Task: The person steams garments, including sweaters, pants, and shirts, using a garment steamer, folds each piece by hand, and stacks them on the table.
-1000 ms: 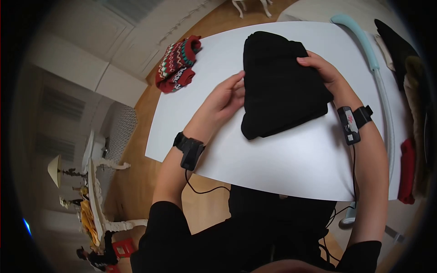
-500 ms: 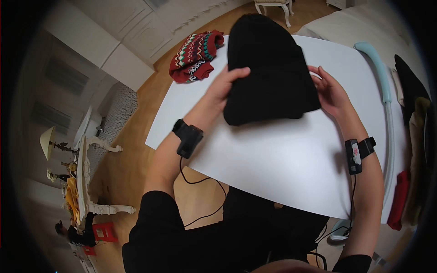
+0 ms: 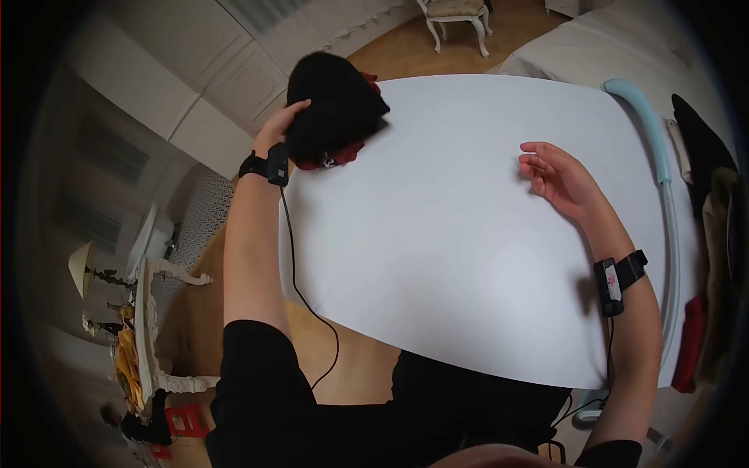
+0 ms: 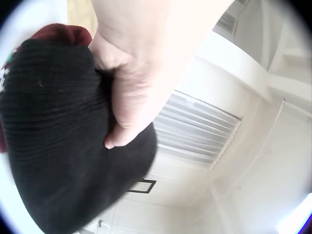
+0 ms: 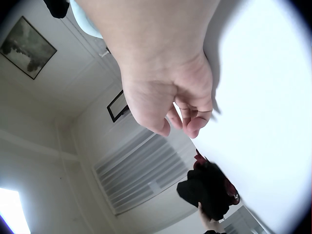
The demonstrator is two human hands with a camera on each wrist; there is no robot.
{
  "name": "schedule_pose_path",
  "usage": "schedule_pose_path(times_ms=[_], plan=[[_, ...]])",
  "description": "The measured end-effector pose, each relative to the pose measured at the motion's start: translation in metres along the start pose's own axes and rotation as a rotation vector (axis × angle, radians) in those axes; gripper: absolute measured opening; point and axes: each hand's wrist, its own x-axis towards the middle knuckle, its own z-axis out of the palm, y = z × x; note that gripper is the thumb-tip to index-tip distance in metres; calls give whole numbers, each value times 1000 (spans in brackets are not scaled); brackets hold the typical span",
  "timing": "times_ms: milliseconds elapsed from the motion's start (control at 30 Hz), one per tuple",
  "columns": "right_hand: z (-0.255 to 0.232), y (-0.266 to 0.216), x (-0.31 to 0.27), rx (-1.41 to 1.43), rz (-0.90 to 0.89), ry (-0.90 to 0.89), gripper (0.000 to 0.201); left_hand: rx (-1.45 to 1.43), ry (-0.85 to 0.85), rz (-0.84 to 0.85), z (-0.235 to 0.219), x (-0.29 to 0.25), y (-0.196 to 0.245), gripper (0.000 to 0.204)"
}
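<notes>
At the far left of the table, my left hand (image 3: 279, 126) grips a folded black garment (image 3: 331, 105). The left wrist view shows the thumb (image 4: 127, 105) across the ribbed black cloth, its other fingers hidden beneath. The black garment overlaps a folded red patterned knit (image 3: 350, 153), of which only edges show; a red fold (image 4: 63, 33) sticks out past the black cloth. Over the right half of the table my right hand (image 3: 560, 181) holds nothing, its fingers loosely bent. The right wrist view shows these fingers (image 5: 195, 124) apart from the distant black garment (image 5: 207, 190).
A white table (image 3: 452, 234) spreads before me. Along its right side runs a light blue padded tube (image 3: 644, 125). Beyond it hang dark clothes (image 3: 694, 148) and a red cloth (image 3: 690, 343). A cable (image 3: 293, 265) trails from my left wrist.
My left hand has carried the black garment from the table's middle to the far left, over the red knit. My right hand has come away from the garment and stays on the right.
</notes>
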Motion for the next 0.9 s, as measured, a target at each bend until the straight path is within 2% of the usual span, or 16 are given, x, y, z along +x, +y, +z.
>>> schedule_pose_path(times_ms=[33,100,133,167,233,267,333,367,433,467,600,733,800,833,900], plan=[[-1,-1,0,1,-3,4,28,1,-4,1,7,-1,2,64],[-1,0,0,-38,-3,17,26,348,247,-48,21,-1,-1,68],[-2,1,0,-35,4,19,26,420,338,-11,26,3,-1,70],[0,1,0,-51,-1,20,26,421,338,-19,27,12,-6,70],[0,2,1,-65,1,18,25,1080,730,375,31,24,-19,66],[1,2,0,-77,-1,15,25,1080,732,370,40,15,-18,66],[2,1,0,-92,-7,13,24,1381,673,749,55,4,-14,59],[2,1,-1,-83,-3,8,24,1380,671,752,59,7,-16,59],[1,2,-1,-68,-2,7,24,1445,508,529,66,14,-22,57],[1,2,-1,-70,0,3,24,1393,453,340,66,19,-24,62],[-7,4,3,-82,-1,-41,24,1414,440,277,57,29,-40,67],[-6,6,4,-70,8,-18,23,1408,427,305,61,16,-31,66],[-4,5,2,-72,2,-14,23,1414,574,555,73,7,-28,62],[-4,5,0,-72,1,17,23,1341,607,915,77,7,-32,47],[-5,7,1,-75,-19,-22,22,1136,506,1147,123,-39,-33,32]])
